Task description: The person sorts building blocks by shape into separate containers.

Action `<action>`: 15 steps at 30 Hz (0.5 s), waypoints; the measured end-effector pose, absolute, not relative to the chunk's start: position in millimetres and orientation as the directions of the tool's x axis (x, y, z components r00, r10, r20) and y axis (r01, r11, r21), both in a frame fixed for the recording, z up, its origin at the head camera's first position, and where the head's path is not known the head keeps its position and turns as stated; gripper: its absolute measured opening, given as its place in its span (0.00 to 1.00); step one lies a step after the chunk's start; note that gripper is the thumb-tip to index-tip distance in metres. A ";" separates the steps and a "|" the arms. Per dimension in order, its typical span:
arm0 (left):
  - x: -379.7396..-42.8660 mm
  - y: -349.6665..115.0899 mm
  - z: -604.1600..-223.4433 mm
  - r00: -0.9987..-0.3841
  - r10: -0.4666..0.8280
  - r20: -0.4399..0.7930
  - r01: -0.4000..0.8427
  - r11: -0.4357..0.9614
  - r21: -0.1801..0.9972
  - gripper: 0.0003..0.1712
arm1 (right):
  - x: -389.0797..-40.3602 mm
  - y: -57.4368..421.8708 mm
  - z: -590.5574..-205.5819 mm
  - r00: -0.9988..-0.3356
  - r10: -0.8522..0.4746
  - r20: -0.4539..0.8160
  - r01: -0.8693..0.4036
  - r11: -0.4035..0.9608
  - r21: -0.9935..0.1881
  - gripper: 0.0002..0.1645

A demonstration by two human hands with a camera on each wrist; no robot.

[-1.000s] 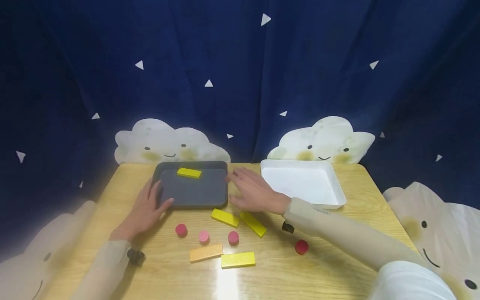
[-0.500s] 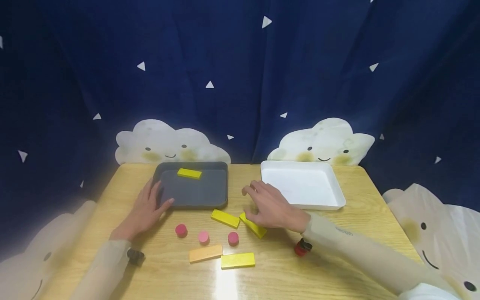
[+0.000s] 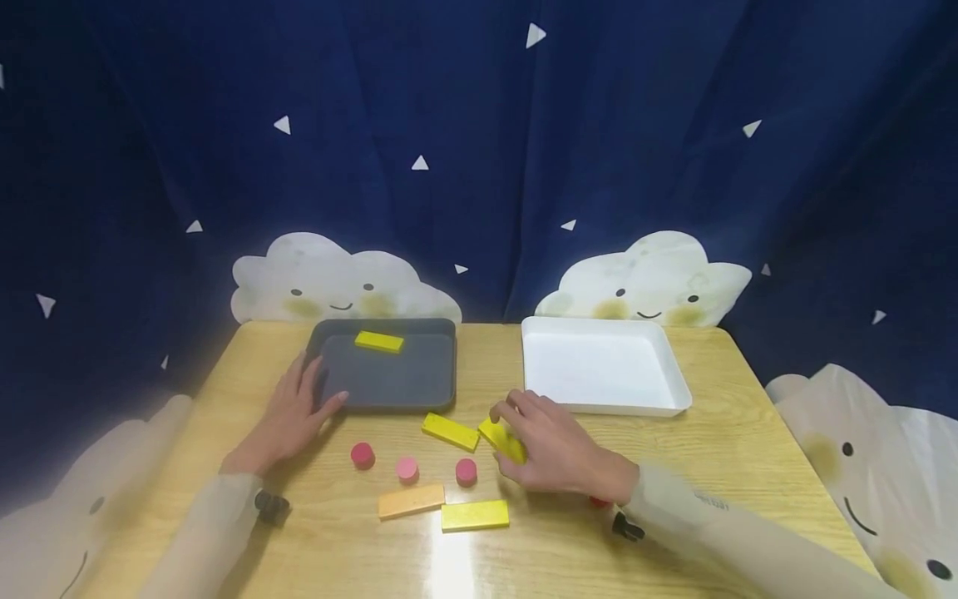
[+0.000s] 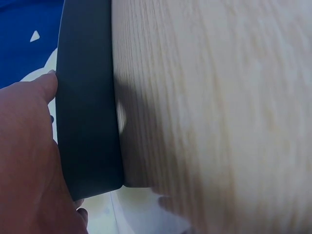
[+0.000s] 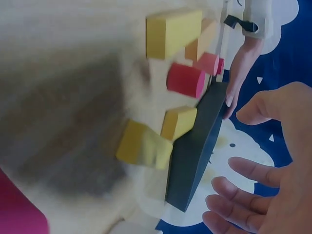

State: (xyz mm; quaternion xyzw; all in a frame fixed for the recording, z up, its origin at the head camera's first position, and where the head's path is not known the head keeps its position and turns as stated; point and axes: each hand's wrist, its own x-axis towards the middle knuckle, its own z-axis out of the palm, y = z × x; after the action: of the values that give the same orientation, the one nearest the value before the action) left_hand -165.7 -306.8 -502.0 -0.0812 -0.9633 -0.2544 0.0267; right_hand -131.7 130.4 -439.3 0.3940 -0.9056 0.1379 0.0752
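Observation:
My left hand (image 3: 288,420) rests at the front left corner of a dark grey tray (image 3: 389,408), its fingers fairly straight. The left wrist view shows a fingertip against the tray's wall (image 4: 87,102). A yellow rectangular block (image 3: 378,342) lies inside that tray. Over another yellow block (image 3: 503,439), my right hand (image 3: 557,445) hovers with fingers spread and bent a little. In the right wrist view a gap separates the fingers from this block (image 5: 144,146). Touching or nearly touching its far end is a further yellow block (image 3: 451,432).
A white tray (image 3: 606,366) stands at the back right. Nearer lie pink-red cylinders (image 3: 362,455), a light pink cylinder (image 3: 407,470), an orange block (image 3: 411,502) and a yellow block (image 3: 475,515). A red cylinder (image 3: 599,502) is mostly covered by the right wrist.
My right hand has moved from beside the grey tray toward me and to the right, down over the angled yellow block. My left hand stays at the tray.

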 end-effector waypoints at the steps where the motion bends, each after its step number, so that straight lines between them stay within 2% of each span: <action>1: -165.7 -306.6 -500.8 -0.986 0.143 0.086 0.167 0.857 0.487 0.54 | -129.5 130.8 -441.2 -0.671 -0.697 0.252 -0.740 0.645 -0.189 0.26; 15: -163.9 -305.2 -495.8 -0.988 0.141 0.058 0.151 0.868 0.473 0.54 | -98.9 131.0 -465.5 -0.625 -0.740 0.250 -0.780 0.583 -0.226 0.26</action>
State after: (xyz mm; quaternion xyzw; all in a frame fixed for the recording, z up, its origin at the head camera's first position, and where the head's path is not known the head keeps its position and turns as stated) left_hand -163.9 -305.2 -495.8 -0.0755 -0.9664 -0.2455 0.0106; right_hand -98.9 131.0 -465.5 0.4283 -0.8873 0.1585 0.0645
